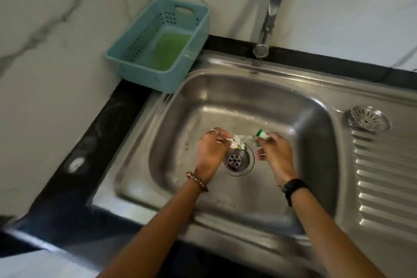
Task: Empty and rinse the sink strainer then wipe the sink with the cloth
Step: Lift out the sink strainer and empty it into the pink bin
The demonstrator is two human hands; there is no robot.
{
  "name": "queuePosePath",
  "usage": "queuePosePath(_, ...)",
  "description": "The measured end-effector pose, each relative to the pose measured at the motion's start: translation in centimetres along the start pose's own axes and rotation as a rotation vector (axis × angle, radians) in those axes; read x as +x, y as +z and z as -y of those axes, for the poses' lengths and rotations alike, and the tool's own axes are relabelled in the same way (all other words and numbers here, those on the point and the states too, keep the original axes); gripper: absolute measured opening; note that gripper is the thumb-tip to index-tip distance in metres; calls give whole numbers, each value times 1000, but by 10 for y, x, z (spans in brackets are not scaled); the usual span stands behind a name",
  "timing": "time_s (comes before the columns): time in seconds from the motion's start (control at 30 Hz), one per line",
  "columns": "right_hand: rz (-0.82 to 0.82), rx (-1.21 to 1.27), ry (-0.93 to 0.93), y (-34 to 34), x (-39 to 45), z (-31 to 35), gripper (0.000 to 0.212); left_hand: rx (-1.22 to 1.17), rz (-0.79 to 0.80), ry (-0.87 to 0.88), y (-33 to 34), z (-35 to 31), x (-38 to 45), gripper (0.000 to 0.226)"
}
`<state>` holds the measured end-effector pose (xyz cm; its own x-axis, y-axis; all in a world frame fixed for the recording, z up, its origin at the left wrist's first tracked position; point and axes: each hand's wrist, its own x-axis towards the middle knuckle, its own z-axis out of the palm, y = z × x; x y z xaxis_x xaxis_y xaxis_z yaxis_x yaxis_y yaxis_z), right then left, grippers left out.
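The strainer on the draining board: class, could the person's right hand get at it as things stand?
Probably yes: the strainer lies uncovered beside the basin, nothing between, but the right hand pinches wet scraps it must drop first.

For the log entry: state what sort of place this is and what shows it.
Most likely a home kitchen sink area. A stainless steel sink with a ribbed drainboard, a faucet mounted at a marble-patterned wall, and a blue basket holding something green on the black counter all point to it.

Both forearms are bare, with no sleeves in view. The left hand [208, 149] wears a thin ring on one finger and a brown beaded bracelet [196, 181] at the wrist; the right hand [274, 153] wears a black wristwatch [293, 189]
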<state>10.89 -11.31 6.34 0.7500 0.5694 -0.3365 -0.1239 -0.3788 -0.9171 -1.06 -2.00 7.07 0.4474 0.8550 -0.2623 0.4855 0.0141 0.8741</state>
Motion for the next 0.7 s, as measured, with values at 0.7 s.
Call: queuePosePath(0.7, 773, -209, 80, 216, -427, -101, 11, -463, -661, -453, -275, 245, -424, 12)
